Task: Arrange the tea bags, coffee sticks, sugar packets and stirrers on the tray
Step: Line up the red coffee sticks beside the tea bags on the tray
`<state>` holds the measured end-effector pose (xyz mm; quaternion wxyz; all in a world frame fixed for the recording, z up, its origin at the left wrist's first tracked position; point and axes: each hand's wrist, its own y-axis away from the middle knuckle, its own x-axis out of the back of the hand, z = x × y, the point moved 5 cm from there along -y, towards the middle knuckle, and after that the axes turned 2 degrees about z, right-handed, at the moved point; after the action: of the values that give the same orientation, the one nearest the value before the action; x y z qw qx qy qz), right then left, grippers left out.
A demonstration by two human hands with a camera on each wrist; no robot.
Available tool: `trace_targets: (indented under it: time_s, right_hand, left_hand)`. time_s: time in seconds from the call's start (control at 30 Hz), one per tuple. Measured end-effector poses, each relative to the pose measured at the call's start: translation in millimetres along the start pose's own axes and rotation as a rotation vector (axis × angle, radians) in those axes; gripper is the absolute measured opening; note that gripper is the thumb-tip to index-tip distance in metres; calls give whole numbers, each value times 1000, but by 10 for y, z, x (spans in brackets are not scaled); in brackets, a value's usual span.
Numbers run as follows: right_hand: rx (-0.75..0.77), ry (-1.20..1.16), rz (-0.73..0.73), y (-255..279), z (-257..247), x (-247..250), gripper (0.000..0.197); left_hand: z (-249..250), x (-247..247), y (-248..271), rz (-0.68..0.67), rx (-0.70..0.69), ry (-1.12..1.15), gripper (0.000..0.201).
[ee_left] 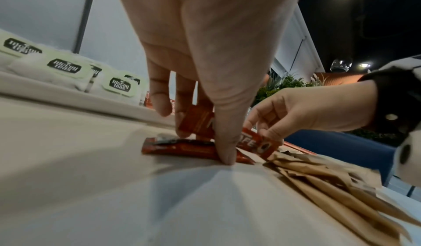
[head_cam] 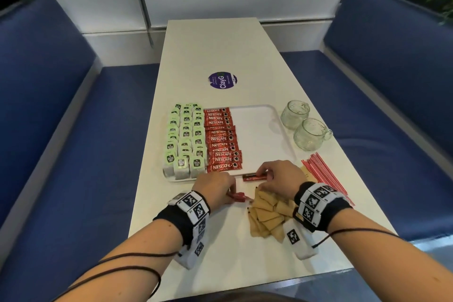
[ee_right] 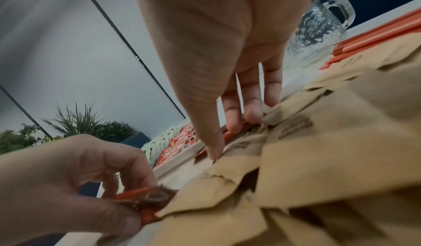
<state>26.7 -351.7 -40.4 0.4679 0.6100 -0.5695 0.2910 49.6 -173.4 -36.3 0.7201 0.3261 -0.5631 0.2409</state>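
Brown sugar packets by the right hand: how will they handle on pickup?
The brown sugar packets look thin and creased, so probably floppy and light. They overlap in a loose pile, so a pinch may drag neighbours along. Being flat paper, they should not roll, though they may slide on the smooth table.

The white tray (head_cam: 285, 130) lies on the table with green-labelled tea bags (head_cam: 185, 137) standing in three rows along its left side and red Nescafé coffee sticks (head_cam: 221, 140) lying crosswise in a column just beside them (the right half is bare). Near its front edge one loose coffee stick (head_cam: 255, 176) lies crosswise at the rim and another pair (head_cam: 239, 196) sits on the table just below. Brown sugar packets (head_cam: 267, 216) lie in a loose overlapping heap on the table, and the thin red stirrers (head_cam: 323, 174) lie bundled diagonally to the right.
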Motion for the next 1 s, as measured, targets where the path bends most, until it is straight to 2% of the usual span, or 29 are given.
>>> trace_targets:
  time_s: [0.1, 0.17, 0.3, 0.4, 0.57, 0.67, 0.77, 0.9, 1.0]
  right_hand:
    - [7, 104, 15, -24, -54, -38, 28]
    - [8, 162, 42, -39, -90, -50, 24]
    - [68, 300, 66, -69, -215, -1, 19]
    - [109, 377, 42, -87, -279, 14, 21]
    - [163, 280, -39, -72, -332, -33, 22]
    - [187, 306, -9, -64, -340, -17, 29]
    - [174, 325, -26, -104, -322, -16, 25]
    - [241, 376, -53, -135, -393, -36, 20]
    - [278, 313, -82, -167, -428, -39, 21]
  left_hand:
    - [31, -77, 31, -52, -4, -84, 26]
    - [21, -168, 54, -113, 30, -115, 35]
    - [-11, -236, 122, -182, 128, -103, 37]
    - [-60, -191, 150, -213, 209, 39, 38]
    - [-179, -175, 223, -240, 266, 332, 34]
    - [-278, -185, 242, -220, 282, 409, 37]
    - [-353, -173, 265, -210, 301, 433, 42]
    - [-371, -83, 257, -152, 249, 396, 27]
    - [-429, -67, 278, -131, 352, 656, 31]
